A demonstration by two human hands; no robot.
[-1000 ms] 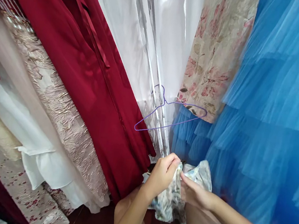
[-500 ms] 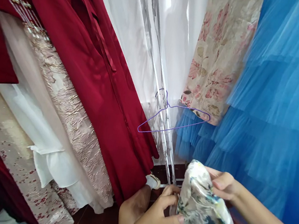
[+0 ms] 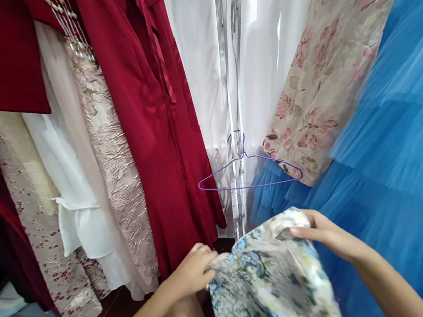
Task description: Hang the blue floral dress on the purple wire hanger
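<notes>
Crumpled cloth (image 3: 258,282): white and gray, with blue and yellow flowers
Hanger (image 3: 254,187): purple
Long skirt (image 3: 148,135): dark red
Ruffled skirt (image 3: 399,135): bright blue
Hanging cloth (image 3: 319,99): cream with pink flowers

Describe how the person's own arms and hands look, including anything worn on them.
The left hand and right hand are ungloved, with no rings visible. The left forearm and right forearm show no sleeve, watch or bracelet in view. Fingernail details are too small to tell.

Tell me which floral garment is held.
The blue and white garment, held by left hand and right hand; the pink floral garment and red floral garment hang untouched.
</notes>
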